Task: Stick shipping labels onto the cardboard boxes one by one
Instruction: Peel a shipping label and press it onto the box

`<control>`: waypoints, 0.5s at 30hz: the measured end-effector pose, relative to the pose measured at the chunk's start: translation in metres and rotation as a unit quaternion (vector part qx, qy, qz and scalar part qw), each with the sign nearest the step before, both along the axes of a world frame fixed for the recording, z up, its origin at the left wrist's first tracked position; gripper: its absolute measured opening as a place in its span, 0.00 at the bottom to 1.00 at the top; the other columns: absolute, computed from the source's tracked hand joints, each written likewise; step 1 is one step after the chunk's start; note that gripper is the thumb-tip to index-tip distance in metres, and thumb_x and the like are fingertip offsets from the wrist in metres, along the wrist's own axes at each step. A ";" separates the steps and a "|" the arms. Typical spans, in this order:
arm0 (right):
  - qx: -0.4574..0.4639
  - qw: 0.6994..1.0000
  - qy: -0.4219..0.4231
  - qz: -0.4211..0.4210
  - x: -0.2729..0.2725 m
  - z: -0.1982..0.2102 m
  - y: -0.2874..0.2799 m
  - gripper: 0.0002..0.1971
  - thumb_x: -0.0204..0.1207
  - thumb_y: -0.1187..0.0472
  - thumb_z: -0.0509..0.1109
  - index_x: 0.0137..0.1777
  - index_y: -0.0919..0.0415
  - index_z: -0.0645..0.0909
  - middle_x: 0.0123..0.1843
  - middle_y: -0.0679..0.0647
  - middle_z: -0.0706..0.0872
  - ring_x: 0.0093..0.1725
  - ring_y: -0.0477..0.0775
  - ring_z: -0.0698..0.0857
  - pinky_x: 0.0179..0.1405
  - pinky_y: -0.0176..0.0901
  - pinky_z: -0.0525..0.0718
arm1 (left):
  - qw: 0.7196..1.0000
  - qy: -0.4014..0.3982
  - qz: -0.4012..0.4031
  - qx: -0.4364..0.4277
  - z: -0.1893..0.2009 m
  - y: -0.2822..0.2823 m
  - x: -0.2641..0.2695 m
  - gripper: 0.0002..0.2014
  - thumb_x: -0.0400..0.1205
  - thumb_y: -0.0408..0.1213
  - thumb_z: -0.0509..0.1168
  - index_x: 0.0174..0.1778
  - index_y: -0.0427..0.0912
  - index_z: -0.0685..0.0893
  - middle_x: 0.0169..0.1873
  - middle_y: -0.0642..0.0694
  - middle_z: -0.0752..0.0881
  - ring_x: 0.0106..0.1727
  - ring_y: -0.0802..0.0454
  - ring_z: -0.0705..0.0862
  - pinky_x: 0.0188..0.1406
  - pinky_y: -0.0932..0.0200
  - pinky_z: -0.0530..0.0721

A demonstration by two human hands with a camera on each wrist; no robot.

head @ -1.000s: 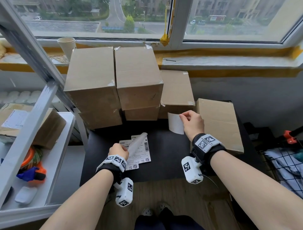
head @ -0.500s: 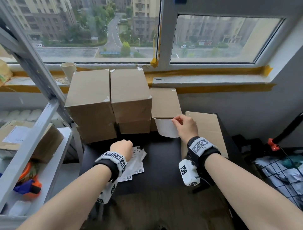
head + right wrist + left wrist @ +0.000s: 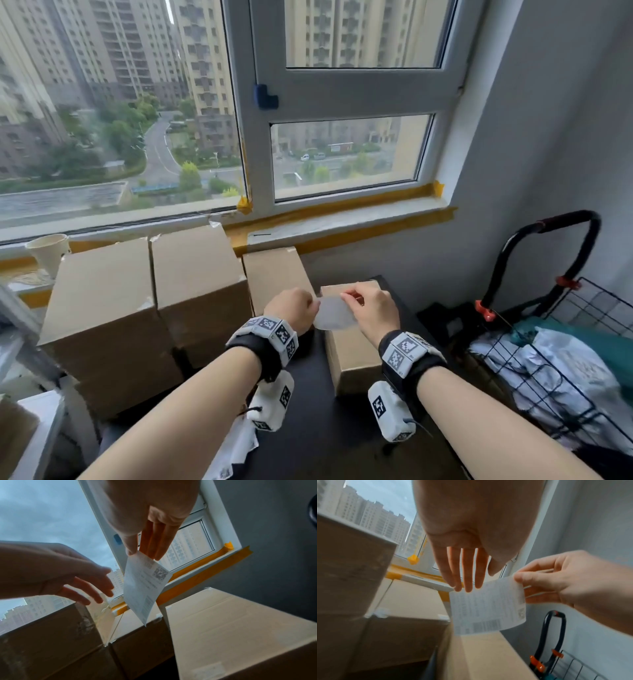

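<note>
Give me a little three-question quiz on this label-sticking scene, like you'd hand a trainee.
1. True or false: the shipping label is already stuck flat on a box.
2. Which hand pinches the label? A) the left hand B) the right hand C) neither
3. Fill in: on the window sill, left of the stacked cardboard boxes, stands a paper ____.

Key
1. False. It hangs in the air above the low box by the wall.
2. B. The right hand pinches its upper edge; the left hand has straight fingers reaching toward it, and whether they touch it is unclear.
3. Cup.
</note>
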State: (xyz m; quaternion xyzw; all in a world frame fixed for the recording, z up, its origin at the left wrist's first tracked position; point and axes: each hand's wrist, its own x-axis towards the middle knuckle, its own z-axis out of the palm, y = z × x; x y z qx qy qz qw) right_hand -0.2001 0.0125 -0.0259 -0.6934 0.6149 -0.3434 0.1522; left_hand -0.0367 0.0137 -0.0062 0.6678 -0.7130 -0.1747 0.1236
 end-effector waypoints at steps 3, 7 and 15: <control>-0.018 1.000 0.004 -0.006 -0.020 -0.001 -0.003 0.07 0.76 0.55 0.71 0.47 0.55 0.88 0.46 0.56 0.91 0.47 0.60 0.87 0.44 0.49 0.84 | 0.996 0.081 0.016 0.014 0.003 -0.017 -0.025 0.21 0.84 0.48 0.56 0.43 0.35 0.88 0.42 0.38 0.89 0.47 0.40 0.86 0.45 0.55 0.80; -0.054 0.998 0.002 0.010 -0.044 0.000 -0.008 0.07 0.76 0.55 0.71 0.47 0.55 0.89 0.44 0.55 0.91 0.44 0.59 0.87 0.41 0.48 0.85 | 0.989 0.140 0.035 0.033 0.002 -0.037 -0.055 0.20 0.84 0.48 0.58 0.37 0.39 0.88 0.39 0.41 0.90 0.43 0.43 0.86 0.48 0.55 0.83; -0.154 0.987 0.020 0.028 -0.080 -0.009 -0.026 0.03 0.68 0.60 0.77 0.41 0.54 0.90 0.38 0.49 0.91 0.37 0.48 0.85 0.32 0.31 0.74 | 0.951 0.269 0.105 0.111 -0.008 -0.069 -0.098 0.16 0.77 0.47 0.69 0.29 0.39 0.86 0.32 0.44 0.90 0.29 0.50 0.83 0.45 0.54 0.88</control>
